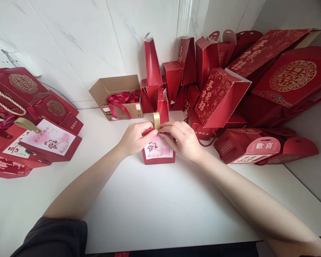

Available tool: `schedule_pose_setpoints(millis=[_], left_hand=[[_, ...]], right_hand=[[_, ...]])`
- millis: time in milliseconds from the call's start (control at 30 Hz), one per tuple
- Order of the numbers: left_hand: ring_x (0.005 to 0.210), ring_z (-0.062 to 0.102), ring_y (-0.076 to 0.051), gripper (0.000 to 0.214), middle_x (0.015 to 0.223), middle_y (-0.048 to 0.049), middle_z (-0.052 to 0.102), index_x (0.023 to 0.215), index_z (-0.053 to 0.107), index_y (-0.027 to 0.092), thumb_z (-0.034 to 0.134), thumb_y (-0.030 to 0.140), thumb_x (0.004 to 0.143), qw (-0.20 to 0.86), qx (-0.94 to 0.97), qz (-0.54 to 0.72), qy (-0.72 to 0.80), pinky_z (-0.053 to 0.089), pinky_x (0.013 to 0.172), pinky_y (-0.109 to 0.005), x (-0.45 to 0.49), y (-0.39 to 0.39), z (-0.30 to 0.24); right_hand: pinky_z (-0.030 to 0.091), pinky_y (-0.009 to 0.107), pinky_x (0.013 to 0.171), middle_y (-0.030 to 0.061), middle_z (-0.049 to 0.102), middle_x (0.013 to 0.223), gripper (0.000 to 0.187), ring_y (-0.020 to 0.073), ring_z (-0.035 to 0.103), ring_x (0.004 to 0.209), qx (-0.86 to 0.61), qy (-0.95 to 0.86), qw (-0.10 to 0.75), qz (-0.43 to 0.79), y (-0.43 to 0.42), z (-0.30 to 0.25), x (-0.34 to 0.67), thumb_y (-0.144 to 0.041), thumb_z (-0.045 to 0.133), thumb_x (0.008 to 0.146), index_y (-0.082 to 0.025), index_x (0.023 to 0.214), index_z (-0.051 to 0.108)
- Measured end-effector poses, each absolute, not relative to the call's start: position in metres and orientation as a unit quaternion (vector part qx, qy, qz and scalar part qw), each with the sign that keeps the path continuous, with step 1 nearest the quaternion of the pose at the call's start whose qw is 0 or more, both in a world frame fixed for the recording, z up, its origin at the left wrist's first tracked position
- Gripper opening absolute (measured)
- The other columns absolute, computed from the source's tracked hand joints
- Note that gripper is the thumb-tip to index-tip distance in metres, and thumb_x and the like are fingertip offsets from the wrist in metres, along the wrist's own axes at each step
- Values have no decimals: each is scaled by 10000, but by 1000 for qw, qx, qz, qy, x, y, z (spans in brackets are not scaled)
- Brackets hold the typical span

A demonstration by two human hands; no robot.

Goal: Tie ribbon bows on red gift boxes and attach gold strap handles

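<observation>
A small red gift box (159,161) stands upright on the white table in front of me, its pink front panel printed with a bridal couple. A gold strap handle (156,120) loops up from its top. My left hand (140,136) pinches the top edge at the left of the strap, thumb on the front. From the right, my right hand (184,139) grips the same top edge, its fingers bent over the front and partly covering the panel. The fingertips of both hands nearly meet below the strap, and they hide the box's closure.
A cardboard box (135,111) of red ribbons stands behind to the left. Red boxes (214,96) crowd the back and right, some stacked. More boxes and bags lie at the left, including a similar strapped box (59,142). A tiled wall (80,43) bounds the white table (149,210).
</observation>
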State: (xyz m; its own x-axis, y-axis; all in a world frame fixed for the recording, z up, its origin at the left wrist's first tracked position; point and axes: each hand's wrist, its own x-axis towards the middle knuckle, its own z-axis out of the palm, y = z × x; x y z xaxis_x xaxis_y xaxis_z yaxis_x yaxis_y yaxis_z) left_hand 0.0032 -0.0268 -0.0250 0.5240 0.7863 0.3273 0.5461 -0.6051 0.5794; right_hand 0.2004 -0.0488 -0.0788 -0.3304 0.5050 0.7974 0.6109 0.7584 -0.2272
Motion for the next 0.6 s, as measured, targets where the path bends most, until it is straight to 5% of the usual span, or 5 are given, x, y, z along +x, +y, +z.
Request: schedule_pose_setpoints(millis=[400, 600], left_hand=[[575, 387, -102, 246, 608, 36, 424, 663, 495, 171, 528, 283, 880, 218, 841, 298, 396, 307, 535, -253, 4, -28, -28], [553, 344, -98, 264, 579, 42, 379, 649, 453, 176, 518, 288, 879, 213, 849, 297, 381, 290, 523, -248, 4, -31, -27]], right_hand=[[432, 346, 753, 58, 710, 1075, 89, 192, 647, 897, -339, -813, 469, -63, -49, -78, 201, -221, 511, 959, -229, 987, 595], [487, 338, 794, 62, 676, 1004, 140, 196, 638, 918, -346, -777, 519, 80, -51, -73, 198, -306, 575, 916, -225, 1024, 539]])
